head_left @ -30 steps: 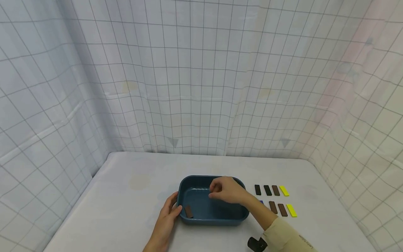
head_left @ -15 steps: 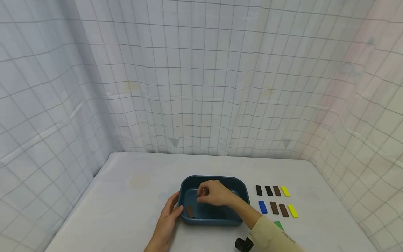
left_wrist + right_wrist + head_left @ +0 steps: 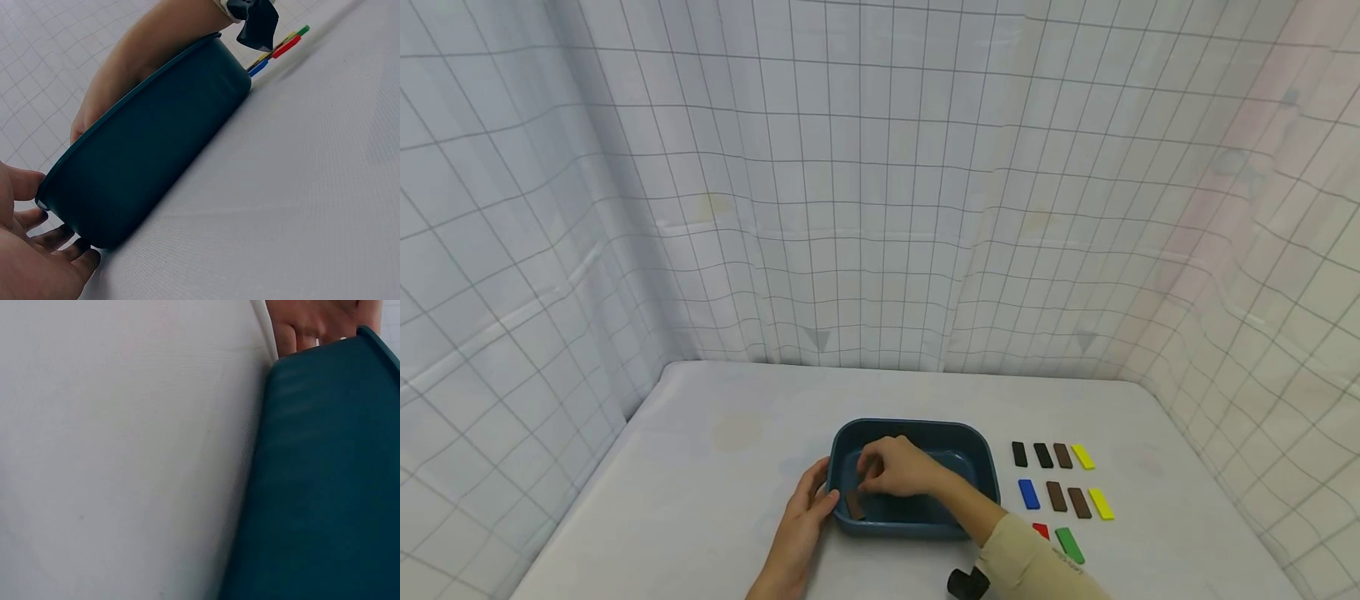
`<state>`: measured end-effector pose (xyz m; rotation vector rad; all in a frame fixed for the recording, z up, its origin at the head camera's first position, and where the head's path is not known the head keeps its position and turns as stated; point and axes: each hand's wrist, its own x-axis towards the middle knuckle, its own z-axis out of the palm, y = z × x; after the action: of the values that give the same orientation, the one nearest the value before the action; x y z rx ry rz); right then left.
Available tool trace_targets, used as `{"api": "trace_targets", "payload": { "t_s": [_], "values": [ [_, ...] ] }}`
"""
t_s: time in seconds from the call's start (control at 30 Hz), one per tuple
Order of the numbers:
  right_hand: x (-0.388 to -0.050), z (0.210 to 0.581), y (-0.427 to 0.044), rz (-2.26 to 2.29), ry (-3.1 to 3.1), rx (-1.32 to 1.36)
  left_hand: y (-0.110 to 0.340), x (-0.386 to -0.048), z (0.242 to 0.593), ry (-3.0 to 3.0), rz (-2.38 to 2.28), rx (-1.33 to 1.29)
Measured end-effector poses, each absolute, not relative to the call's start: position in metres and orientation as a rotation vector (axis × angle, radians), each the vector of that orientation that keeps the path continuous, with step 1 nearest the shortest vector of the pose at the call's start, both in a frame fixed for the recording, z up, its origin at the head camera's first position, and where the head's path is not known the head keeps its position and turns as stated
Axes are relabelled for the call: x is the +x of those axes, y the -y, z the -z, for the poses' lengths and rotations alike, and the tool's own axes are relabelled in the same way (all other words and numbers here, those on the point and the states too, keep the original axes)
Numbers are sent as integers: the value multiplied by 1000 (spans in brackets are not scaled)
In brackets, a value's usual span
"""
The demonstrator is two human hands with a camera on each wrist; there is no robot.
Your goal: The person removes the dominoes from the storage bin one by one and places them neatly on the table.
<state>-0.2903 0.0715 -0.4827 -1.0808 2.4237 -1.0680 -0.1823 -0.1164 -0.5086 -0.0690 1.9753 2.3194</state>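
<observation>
A dark teal rectangular tub (image 3: 917, 530) stands on the white table. At its left end my left hand (image 3: 797, 529) holds it, thumb by the near corner and fingers along the outer wall; the left wrist view shows this hand (image 3: 37, 244) at the tub's end. My right hand (image 3: 898, 468) reaches down inside, fingers bent. Its fingertips are at the upper end of a small flat brown block (image 3: 855, 505) in the tub's near left corner. Whether they pinch the block is hidden. The right wrist view shows mostly the tub's outer wall (image 3: 319, 487).
Right of the tub lie rows of small flat blocks: black (image 3: 1019, 454), brown (image 3: 1056, 497), yellow (image 3: 1101, 504), blue (image 3: 1028, 494) and green (image 3: 1070, 546). A red block (image 3: 1041, 530) is partly covered by the right sleeve. White gridded curtains (image 3: 880, 208) surround the table.
My right hand has moved left and lower within the tub, to the brown block. The blue, green and red blocks have come out from behind the right arm. My left hand stays at the tub.
</observation>
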Motion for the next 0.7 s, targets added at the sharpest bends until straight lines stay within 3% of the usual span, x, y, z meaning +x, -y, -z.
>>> {"api": "trace_targets", "payload": {
  "t_s": [0.43, 0.7],
  "values": [
    [-293, 494, -60, 733, -2463, -1426, 116, -181, 506, -2006, -2311, -70],
    [-291, 494, -61, 752, -2431, -1430, 116, -181, 506, -1997, -2304, -72]
  ]
}}
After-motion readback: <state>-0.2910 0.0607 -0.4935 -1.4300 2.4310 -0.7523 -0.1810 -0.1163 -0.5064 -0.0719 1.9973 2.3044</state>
